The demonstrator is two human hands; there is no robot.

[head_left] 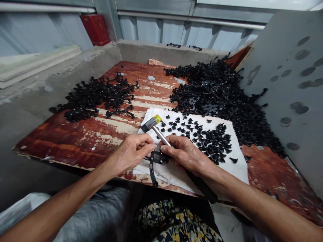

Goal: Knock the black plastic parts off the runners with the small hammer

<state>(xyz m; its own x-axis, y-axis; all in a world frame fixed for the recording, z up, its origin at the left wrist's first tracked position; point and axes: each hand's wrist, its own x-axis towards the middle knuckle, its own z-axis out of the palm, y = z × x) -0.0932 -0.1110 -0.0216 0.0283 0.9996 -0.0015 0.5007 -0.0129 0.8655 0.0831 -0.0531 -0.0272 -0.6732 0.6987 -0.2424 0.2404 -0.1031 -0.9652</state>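
Note:
My right hand (pixel 188 153) is closed on a small hammer (pixel 163 134), whose head has one yellow end and one dark end. Its bare metal shaft points up and left past my thumb, and the black handle slopes down to the right below my palm. In front of me, my left hand (pixel 135 149) is closed, fingertips pinched at a black jointed bracket (pixel 152 171) with small round studs. The fingertips of my right hand also meet the bracket's right end. Under both hands lies a white cloth (pixel 237 151), with many small black cup-shaped pieces (pixel 212 141) scattered on it.
A big heap of black parts (pixel 214 84) covers the table's back right, beside a grey panel (pixel 285 84). On the left of the worn red-brown table (pixel 101 144) sits a smaller pile of black brackets (pixel 98 95). A red box (pixel 96 30) stands on the concrete ledge behind.

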